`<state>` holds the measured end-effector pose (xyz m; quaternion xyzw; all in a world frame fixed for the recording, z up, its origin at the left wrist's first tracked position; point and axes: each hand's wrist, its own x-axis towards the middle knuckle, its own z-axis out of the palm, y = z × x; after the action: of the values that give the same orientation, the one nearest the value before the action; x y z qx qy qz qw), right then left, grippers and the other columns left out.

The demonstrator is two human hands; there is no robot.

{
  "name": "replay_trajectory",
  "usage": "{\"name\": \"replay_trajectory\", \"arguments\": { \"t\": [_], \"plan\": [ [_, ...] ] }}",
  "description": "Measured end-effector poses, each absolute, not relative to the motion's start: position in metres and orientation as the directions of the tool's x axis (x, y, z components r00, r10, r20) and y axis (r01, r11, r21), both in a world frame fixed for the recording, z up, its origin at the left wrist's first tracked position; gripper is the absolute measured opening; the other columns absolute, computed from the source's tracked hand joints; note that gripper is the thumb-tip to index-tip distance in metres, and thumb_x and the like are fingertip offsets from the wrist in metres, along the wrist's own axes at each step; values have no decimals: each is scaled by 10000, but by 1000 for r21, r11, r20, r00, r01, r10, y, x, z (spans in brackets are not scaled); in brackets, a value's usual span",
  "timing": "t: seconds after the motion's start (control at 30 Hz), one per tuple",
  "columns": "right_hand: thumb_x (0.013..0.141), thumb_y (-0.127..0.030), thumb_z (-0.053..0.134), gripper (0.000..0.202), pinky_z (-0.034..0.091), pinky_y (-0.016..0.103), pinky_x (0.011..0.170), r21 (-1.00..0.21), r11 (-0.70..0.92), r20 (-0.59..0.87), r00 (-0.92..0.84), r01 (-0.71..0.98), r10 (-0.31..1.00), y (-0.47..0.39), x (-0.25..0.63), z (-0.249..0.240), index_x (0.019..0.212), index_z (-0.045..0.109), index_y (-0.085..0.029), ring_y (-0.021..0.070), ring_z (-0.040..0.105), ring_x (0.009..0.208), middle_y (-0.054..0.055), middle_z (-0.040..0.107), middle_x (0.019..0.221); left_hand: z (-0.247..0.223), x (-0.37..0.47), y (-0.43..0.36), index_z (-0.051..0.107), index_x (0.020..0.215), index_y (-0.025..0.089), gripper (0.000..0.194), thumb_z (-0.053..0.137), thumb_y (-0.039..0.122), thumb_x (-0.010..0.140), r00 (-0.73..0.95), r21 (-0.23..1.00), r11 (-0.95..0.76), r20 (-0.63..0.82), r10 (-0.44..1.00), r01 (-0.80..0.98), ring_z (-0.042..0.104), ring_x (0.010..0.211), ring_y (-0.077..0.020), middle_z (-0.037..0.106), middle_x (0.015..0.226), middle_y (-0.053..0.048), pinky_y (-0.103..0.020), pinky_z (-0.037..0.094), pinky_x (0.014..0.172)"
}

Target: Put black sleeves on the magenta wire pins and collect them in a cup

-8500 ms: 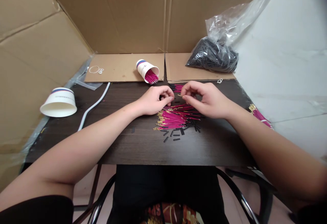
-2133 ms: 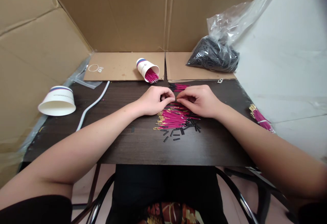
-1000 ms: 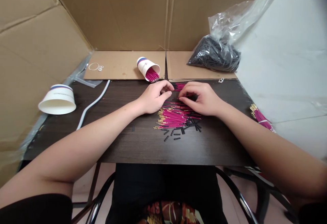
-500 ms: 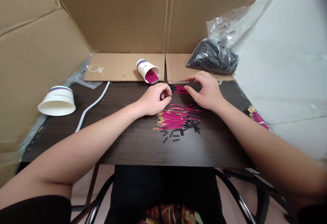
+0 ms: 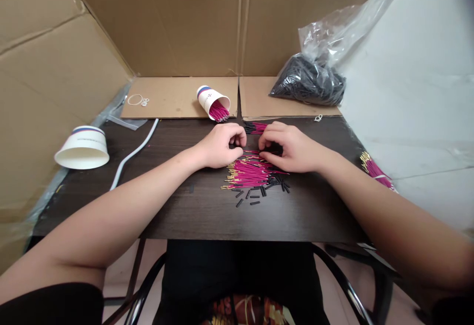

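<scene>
A pile of magenta wires (image 5: 250,173) with gold tips lies on the dark table, and several short black tubes (image 5: 255,197) are scattered at its near right side. Just above the pile, my left hand (image 5: 225,144) is curled, thumb and forefinger close together at the wires' left ends; what they hold is too small to tell. Facing it, my right hand (image 5: 287,148) bends its fingers over the upper right of the pile, and its fingertips are near a wire. Behind both hands lies a second group of magenta wires with black ends (image 5: 255,127), partly hidden by my right hand.
A tipped paper cup (image 5: 213,101) holds more magenta wires. Another paper cup (image 5: 83,148) stands at the left beside a white cable (image 5: 131,154). A plastic bag of black tubes (image 5: 309,82) rests on cardboard at the back right. A tied wire bundle (image 5: 376,171) lies at the right edge.
My right hand has moved down and left, from the group of black-ended wires to the upper edge of the pile. My left hand has barely moved.
</scene>
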<state>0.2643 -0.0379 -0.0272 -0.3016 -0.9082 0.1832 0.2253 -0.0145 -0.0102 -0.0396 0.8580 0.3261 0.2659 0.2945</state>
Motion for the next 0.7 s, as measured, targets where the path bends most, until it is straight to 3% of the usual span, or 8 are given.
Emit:
{"name": "replay_trajectory", "arguments": {
  "t": [0.17,0.33,0.57,0.7],
  "plan": [
    [1073,-231,637,112,503,403,903,-486,733,259,-723,476,641,-36,263,-31,1000,715,-198,241,635,967,85,731,1006,-36,-16,-9,691,817,203,29,710,182,812,659,671,-623,259,706,402,583,761,-184,682,836,-31,-358,465,742],
    [1106,-212,599,158,495,411,911,-458,735,222,-736,500,639,-37,261,-31,977,686,-190,237,624,936,91,717,988,-30,-19,-4,671,755,204,223,669,308,952,656,693,-590,221,721,415,570,726,-183,657,752,-20,-370,430,737],
    [1102,-216,605,132,486,418,923,-444,724,174,-742,528,647,-40,260,-27,996,677,-184,251,604,957,105,707,1009,-26,-26,-3,611,714,225,104,695,166,735,743,680,-620,164,649,392,523,690,-176,610,724,-11,-361,423,663],
    [1081,-233,644,106,479,428,937,-443,723,150,-751,531,643,-41,262,-25,987,666,-189,260,600,963,109,711,1017,-24,-29,-3,629,706,222,101,714,174,732,789,656,-671,184,586,346,558,726,-185,639,773,-28,-376,469,699]
  ]
}}
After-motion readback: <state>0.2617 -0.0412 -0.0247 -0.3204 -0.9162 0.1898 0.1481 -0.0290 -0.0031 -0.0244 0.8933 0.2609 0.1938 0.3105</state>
